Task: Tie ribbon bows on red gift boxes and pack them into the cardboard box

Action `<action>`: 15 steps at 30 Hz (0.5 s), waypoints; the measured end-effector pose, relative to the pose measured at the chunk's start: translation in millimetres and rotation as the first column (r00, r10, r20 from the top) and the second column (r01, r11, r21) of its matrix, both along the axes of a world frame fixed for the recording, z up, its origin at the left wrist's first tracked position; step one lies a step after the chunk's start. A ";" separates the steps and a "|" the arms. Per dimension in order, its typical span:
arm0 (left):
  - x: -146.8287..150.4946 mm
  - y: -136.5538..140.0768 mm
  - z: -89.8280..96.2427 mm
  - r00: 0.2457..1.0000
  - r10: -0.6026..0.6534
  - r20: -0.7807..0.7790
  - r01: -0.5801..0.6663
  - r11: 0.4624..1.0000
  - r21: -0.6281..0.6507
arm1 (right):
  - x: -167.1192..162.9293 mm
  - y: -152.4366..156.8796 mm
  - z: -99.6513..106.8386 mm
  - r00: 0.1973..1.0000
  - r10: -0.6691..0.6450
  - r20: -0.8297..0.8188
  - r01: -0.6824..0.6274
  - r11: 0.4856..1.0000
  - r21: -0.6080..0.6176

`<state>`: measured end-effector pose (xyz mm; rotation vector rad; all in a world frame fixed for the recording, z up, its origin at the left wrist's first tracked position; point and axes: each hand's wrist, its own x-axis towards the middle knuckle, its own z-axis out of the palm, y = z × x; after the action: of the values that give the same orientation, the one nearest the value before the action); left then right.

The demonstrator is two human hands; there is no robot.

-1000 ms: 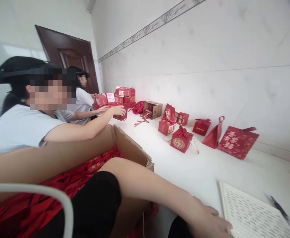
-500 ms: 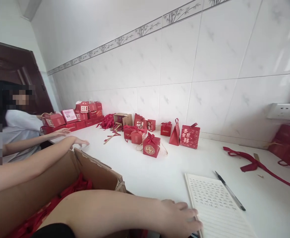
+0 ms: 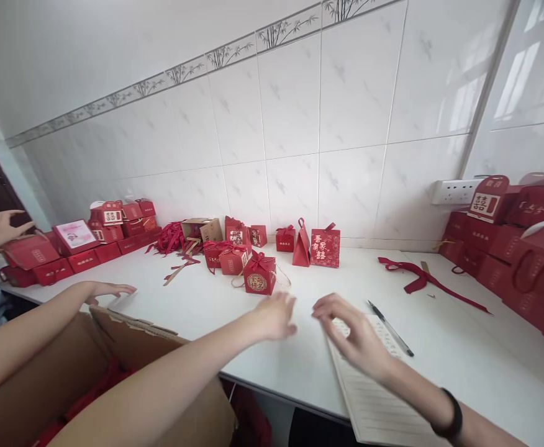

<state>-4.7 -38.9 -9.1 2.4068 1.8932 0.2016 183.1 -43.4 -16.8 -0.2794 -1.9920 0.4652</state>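
My left hand (image 3: 274,315) reaches over the white table (image 3: 300,366) from the lower left, fingers apart, nothing in it. Just beyond it stands a small red gift box (image 3: 259,273) with a gold round print, a bow on top and a cord loop. My right hand (image 3: 346,326), with a black band round the wrist, comes in from the lower right. Its fingers are loosely bent and hold nothing visible, above a lined notebook (image 3: 369,391) with handwriting. That hand and forearm hide part of the page. A black pen (image 3: 390,329) lies beside the notebook.
An open cardboard box (image 3: 132,323) with red items stands lower left. Another person's forearm (image 3: 39,323) passes behind it; a hand (image 3: 9,226) touches the stacked red boxes (image 3: 86,264). More boxes (image 3: 500,248) stand right, near loose ribbon (image 3: 416,282). Sample boxes (image 3: 325,247) line the wall.
The view has turned right. My left hand has lifted off the notebook's edge and moved away from it. My right hand has come into view over the notebook.
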 end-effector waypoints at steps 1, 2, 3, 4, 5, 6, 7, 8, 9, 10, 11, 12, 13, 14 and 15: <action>-7.8 11.3 2.1 0.995 0.090 -0.032 -0.088 0.994 0.060 | 10.3 21.4 -9.6 0.995 -0.097 0.005 0.097 0.994 -0.056; -15.7 22.1 4.5 0.984 0.172 -0.042 -0.166 0.979 0.120 | 20.5 40.7 -19.9 0.977 -0.213 0.009 0.212 0.969 -0.127; -23.5 32.0 6.8 0.970 0.240 -0.035 -0.231 0.957 0.174 | 29.9 57.0 -30.3 0.952 -0.307 0.007 0.303 0.935 -0.185; -31.0 40.6 8.5 0.954 0.298 -0.021 -0.286 0.933 0.219 | 38.2 69.9 -39.9 0.923 -0.385 0.012 0.377 0.896 -0.236; -38.2 47.9 9.3 0.937 0.350 -0.006 -0.337 0.906 0.256 | 45.2 79.4 -48.2 0.893 -0.448 0.033 0.438 0.853 -0.285; -44.7 53.8 9.2 0.917 0.398 0.018 -0.386 0.877 0.287 | 50.6 85.6 -54.8 0.871 -0.487 0.061 0.479 0.816 -0.323; -50.4 58.4 8.1 0.893 0.446 0.057 -0.441 0.844 0.306 | 54.5 89.0 -59.4 0.856 -0.508 0.094 0.505 0.787 -0.353; -55.3 61.8 6.4 0.862 0.494 0.116 -0.504 0.808 0.305 | 56.8 90.2 -62.2 0.849 -0.513 0.126 0.520 0.768 -0.375; -59.2 64.4 4.3 0.822 0.539 0.183 -0.569 0.773 0.281 | 57.9 90.0 -63.2 0.848 -0.508 0.150 0.523 0.759 -0.387; -62.3 66.2 2.4 0.780 0.575 0.246 -0.624 0.744 0.239 | 58.0 88.8 -63.1 0.852 -0.498 0.163 0.519 0.759 -0.393; -64.6 67.4 0.8 0.743 0.600 0.296 -0.662 0.725 0.190 | 57.3 87.2 -62.2 0.856 -0.489 0.169 0.514 0.763 -0.392; -66.2 68.1 -0.2 0.720 0.613 0.325 -0.679 0.720 0.145 | 56.2 85.7 -61.1 0.860 -0.481 0.172 0.508 0.770 -0.387; -67.0 68.2 -0.5 0.716 0.614 0.332 -0.676 0.728 0.112 | 54.9 84.3 -60.1 0.864 -0.472 0.177 0.502 0.776 -0.381; -67.1 67.6 -0.2 0.727 0.603 0.329 -0.660 0.745 0.095 | 53.6 83.3 -59.6 0.867 -0.463 0.183 0.497 0.782 -0.377; -66.3 66.5 0.8 0.754 0.573 0.321 -0.627 0.773 0.092 | 52.5 82.5 -59.6 0.872 -0.450 0.192 0.489 0.788 -0.374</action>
<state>-70.9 27.5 -8.3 1.6287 2.5258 0.7488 235.6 39.1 -76.4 -1.0601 -1.8054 0.5483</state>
